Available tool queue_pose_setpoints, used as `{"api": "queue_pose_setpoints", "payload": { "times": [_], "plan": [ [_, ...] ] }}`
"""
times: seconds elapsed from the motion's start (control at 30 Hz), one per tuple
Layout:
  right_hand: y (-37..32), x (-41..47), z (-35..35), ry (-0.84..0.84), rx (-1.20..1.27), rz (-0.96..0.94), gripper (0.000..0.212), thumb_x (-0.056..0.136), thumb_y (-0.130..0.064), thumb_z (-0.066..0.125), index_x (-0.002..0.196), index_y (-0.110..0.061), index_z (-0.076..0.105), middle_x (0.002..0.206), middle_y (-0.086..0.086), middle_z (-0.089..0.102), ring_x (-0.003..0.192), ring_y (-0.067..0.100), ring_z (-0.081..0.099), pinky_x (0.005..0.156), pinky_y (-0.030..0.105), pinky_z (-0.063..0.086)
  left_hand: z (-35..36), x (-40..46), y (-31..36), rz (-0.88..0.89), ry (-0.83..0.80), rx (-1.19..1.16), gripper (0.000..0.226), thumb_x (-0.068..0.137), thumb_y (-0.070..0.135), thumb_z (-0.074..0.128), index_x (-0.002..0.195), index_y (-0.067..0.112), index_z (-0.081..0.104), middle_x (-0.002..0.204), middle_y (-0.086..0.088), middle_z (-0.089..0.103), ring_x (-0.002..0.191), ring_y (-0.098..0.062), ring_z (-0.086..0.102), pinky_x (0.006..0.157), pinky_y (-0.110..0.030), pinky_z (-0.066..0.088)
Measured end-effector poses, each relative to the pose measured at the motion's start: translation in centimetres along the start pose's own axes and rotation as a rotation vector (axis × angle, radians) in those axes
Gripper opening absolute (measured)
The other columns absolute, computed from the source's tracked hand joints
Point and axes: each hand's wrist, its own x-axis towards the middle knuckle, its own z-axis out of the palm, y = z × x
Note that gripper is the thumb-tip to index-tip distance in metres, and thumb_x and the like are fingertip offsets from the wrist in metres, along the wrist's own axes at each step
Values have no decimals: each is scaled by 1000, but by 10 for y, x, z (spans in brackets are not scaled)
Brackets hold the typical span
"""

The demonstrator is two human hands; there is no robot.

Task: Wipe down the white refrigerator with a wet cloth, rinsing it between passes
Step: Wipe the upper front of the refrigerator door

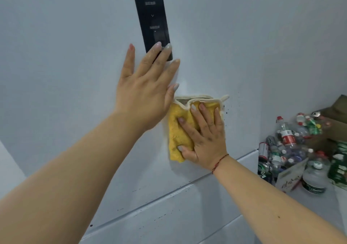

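On the refrigerator point(75, 56) door, right hand point(205, 138) fingers spread (flat) pressing the cloth point(178, 135); left hand point(144, 93) splayed.

A heap of plastic bottles point(287, 146) is lying beside a cardboard box point(332, 123). A pale wall point(300, 37) is standing behind them in soft, even light.

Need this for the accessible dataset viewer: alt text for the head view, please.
A person's right hand presses a yellow cloth flat against a white refrigerator door, while the open left hand braces on the door, fingertips overlapping a black control panel. Dark specks dot the door beside the cloth; plastic bottles are piled at right.
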Motion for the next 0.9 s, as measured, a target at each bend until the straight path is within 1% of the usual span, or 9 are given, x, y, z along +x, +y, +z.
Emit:
{"api": "queue_pose_setpoints", "payload": {
  "times": [0.13, 0.27, 0.37, 0.43, 0.57, 0.67, 0.73, 0.8, 0.9],
  "plan": [
    [46, 1, -6, -60, 22, 232, 68, 91, -68, 24, 150, -36, 18, 153, 11, 24, 146, 32, 15, 114, 62, 11, 13, 3, -1, 26, 73, 84, 47, 106, 32, 25, 150, 18, 37, 159, -7, 31, 149, -24, 21, 119, -57, 6],
    [83, -10, -10, -81, 68, 630, 72, 93, -67, 15, 153, -28, 8, 160, 13, 13, 148, 30, 6, 116, 60, 9, 14, 2, -1, 14, 88, 77, 48, 106, 31, 25, 151, 18, 34, 160, -7, 28, 150, -24, 18, 120, -57, 2],
    [67, -27, -5, -54, 118, 935, 75, 94, -66, 9, 154, -21, 8, 161, 12, 9, 149, 27, 5, 115, 61, 12, 14, 2, 0, 12, 127, 77, 46, 106, 30, 28, 149, 17, 38, 158, -8, 32, 149, -24, 22, 120, -57, 4],
    [36, -35, -2, -54, 118, 1034, 74, 94, -65, 6, 154, -21, 6, 161, 13, 8, 149, 26, 4, 114, 62, 12, 15, 2, 0, 16, 145, 73, 46, 105, 29, 29, 148, 16, 40, 158, -8, 32, 149, -25, 23, 120, -57, 5],
    [-40, -40, -3, -87, 174, 859, 70, 93, -62, 16, 152, -24, 13, 160, 15, 13, 149, 32, 5, 116, 62, 7, 15, 3, 0, 20, 170, 62, 46, 104, 28, 32, 147, 16, 42, 157, -9, 34, 148, -25, 25, 119, -58, 8],
    [-64, -37, -3, -108, 139, 684, 71, 82, -56, 41, 144, -24, 29, 155, 13, 21, 147, 36, 11, 114, 62, 10, 14, 1, -1, 19, 164, 54, 48, 103, 28, 32, 148, 15, 41, 157, -9, 34, 148, -26, 24, 119, -58, 7],
    [-43, -23, -5, -90, 126, 601, 75, 71, -52, 50, 140, -25, 34, 152, 11, 25, 146, 35, 15, 113, 64, 12, 13, 1, 0, 10, 148, 29, 50, 101, 30, 32, 149, 16, 40, 158, -9, 32, 149, -26, 22, 120, -57, 4],
    [-9, 1, -8, -69, 104, 558, 76, 71, -52, 49, 141, -27, 33, 152, 11, 25, 146, 34, 14, 114, 64, 10, 12, 2, 0, 2, 136, 14, 52, 100, 31, 32, 149, 16, 39, 159, -9, 30, 149, -25, 20, 120, -56, 2],
    [46, 33, -13, -40, 46, 676, 77, 77, -55, 40, 148, -26, 30, 157, 14, 22, 147, 31, 10, 116, 59, 6, 12, 1, 0, 0, 134, 3, 52, 100, 31, 33, 149, 16, 39, 159, -9, 31, 149, -25, 21, 120, -55, 0]
  ]
}}
